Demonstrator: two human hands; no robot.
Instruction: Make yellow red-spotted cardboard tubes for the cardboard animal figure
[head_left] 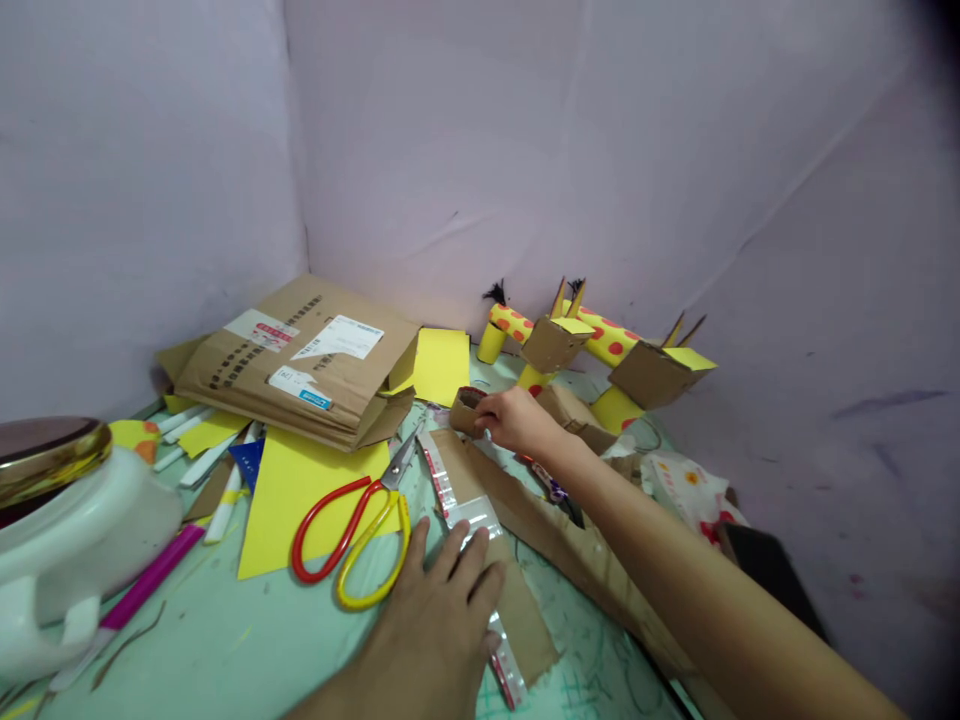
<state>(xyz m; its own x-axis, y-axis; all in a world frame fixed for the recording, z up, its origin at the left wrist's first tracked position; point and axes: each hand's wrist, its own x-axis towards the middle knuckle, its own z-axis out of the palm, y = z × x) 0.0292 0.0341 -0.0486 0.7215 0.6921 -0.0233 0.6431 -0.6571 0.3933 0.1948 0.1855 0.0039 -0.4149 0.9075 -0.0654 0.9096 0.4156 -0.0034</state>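
My left hand (439, 620) lies flat with fingers spread, its fingertips on a cardboard strip (517, 590) that has clear and red-marked tape along it. Farther off, my right hand (514, 418) is closed in a pinch at the edge of a short brown cardboard roll (465, 410); the fingers partly hide the roll. Just left of my left hand rest scissors (352, 540) with one red and one yellow handle, blades apart. They lie partly over a yellow sheet (292, 500). A long torn cardboard piece (555, 535) runs beneath my right forearm.
A brown parcel envelope (300, 350) lies at the back left. Two yellow, orange-spotted cardboard animals (555, 345) (652, 370) stand near the wall. A white mug-like container (97, 530), a purple marker (154, 575) and white pens are at left. A dark phone-like object (769, 570) sits right.
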